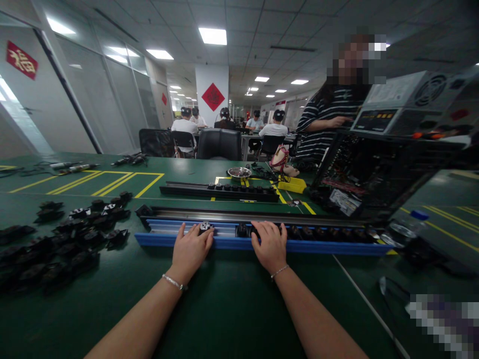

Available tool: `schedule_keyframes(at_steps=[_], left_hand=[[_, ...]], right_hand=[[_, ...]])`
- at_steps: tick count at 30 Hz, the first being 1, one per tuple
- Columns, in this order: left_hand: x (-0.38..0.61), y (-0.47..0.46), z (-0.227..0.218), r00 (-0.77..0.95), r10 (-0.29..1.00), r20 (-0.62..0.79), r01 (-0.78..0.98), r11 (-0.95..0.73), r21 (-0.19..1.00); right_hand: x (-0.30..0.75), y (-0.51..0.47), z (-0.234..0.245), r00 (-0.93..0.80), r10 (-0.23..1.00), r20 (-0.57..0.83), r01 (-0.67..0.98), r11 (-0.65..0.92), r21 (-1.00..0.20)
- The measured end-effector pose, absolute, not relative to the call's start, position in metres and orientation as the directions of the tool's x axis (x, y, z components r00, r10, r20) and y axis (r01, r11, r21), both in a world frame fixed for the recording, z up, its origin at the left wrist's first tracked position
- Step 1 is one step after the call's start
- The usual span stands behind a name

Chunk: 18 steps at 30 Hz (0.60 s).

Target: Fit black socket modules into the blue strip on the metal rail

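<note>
A long blue rail lies across the green table in front of me, with a row of black socket modules seated in its right half. My left hand rests on the rail's front edge, fingers curled, fingertips pressing a black module in the channel. My right hand lies palm down on the rail, fingers bent over the leftmost modules of the row. Both wrists wear thin bracelets.
A heap of loose black modules covers the table at left. A second black rail lies behind. An open computer case and power supply stand at right beside a person in a striped shirt. A metal dish and yellow tray sit further back.
</note>
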<state>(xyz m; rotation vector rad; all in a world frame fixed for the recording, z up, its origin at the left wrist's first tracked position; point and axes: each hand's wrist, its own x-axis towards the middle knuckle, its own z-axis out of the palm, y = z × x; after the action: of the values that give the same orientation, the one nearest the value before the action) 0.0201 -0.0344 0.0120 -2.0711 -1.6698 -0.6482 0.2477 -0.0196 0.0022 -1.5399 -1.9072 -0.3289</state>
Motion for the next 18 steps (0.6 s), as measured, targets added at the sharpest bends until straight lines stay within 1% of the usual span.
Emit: schedule_keyframes(at_steps=[6, 13, 18], left_hand=[[0.014, -0.033, 0.011, 0.153, 0.788, 0.596, 0.981, -0.196, 0.007], [0.01, -0.033, 0.012, 0.142, 0.8, 0.584, 0.987, -0.162, -0.017], [0.007, -0.032, 0.011, 0.13, 0.792, 0.596, 0.988, -0.157, -0.006]], right_hand=[[0.248, -0.02, 0.003, -0.096, 0.773, 0.627, 0.933, 0.289, -0.214], [0.248, -0.02, 0.001, -0.088, 0.776, 0.625, 0.927, 0.293, -0.233], [0.247, -0.02, 0.002, -0.084, 0.773, 0.629, 0.926, 0.294, -0.238]])
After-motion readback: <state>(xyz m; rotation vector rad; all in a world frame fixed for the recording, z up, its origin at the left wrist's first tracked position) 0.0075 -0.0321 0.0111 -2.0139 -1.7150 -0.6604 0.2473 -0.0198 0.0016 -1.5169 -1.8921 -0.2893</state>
